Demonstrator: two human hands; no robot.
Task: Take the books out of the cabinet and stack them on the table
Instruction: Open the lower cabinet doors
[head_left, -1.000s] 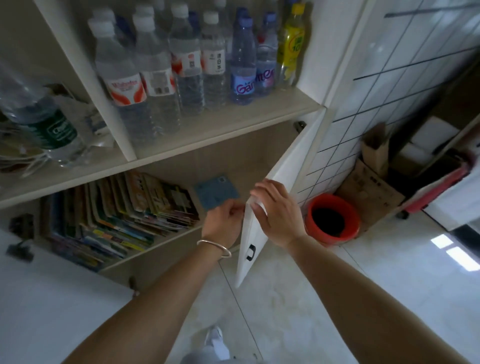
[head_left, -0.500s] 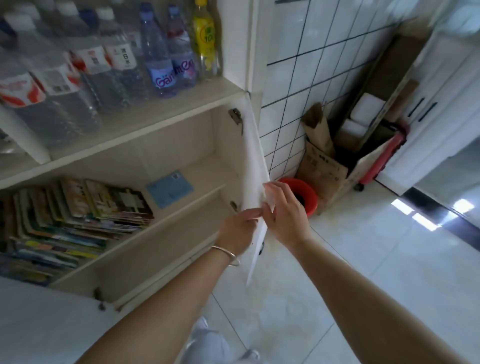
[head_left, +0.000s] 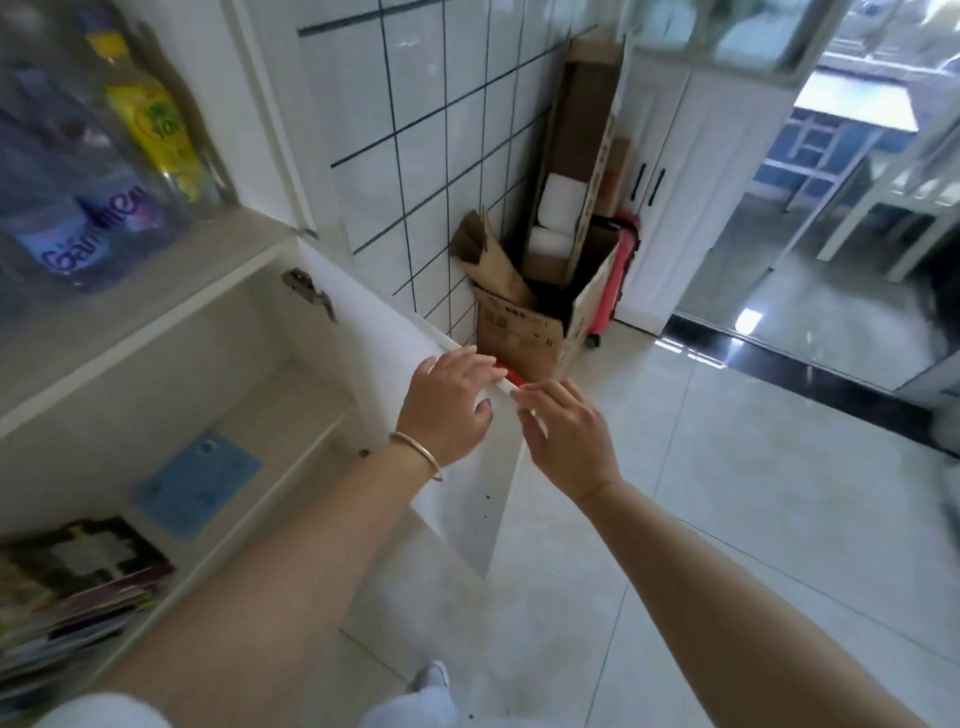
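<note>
A leaning pile of colourful books (head_left: 78, 592) lies on the lower cabinet shelf at the far left edge. A thin blue book (head_left: 200, 480) lies flat on the same shelf beside them. The white cabinet door (head_left: 395, 374) stands swung wide toward the tiled wall. My left hand (head_left: 447, 410), with a bracelet at the wrist, rests on the door's top edge with fingers over it. My right hand (head_left: 563, 439) touches the door's outer edge with fingers spread. Neither hand holds a book.
Water bottles (head_left: 78, 208) and a yellow bottle (head_left: 156, 119) stand on the shelf above. A cardboard box (head_left: 530, 332) full of cardboard, a red bin (head_left: 511, 378) and a red trolley (head_left: 615, 280) crowd the corner behind the door. Pale floor tiles (head_left: 727, 467) stretch right.
The door has swung further open toward the wall with both hands on it. My view has turned right, so most of the books have slid out of frame.
</note>
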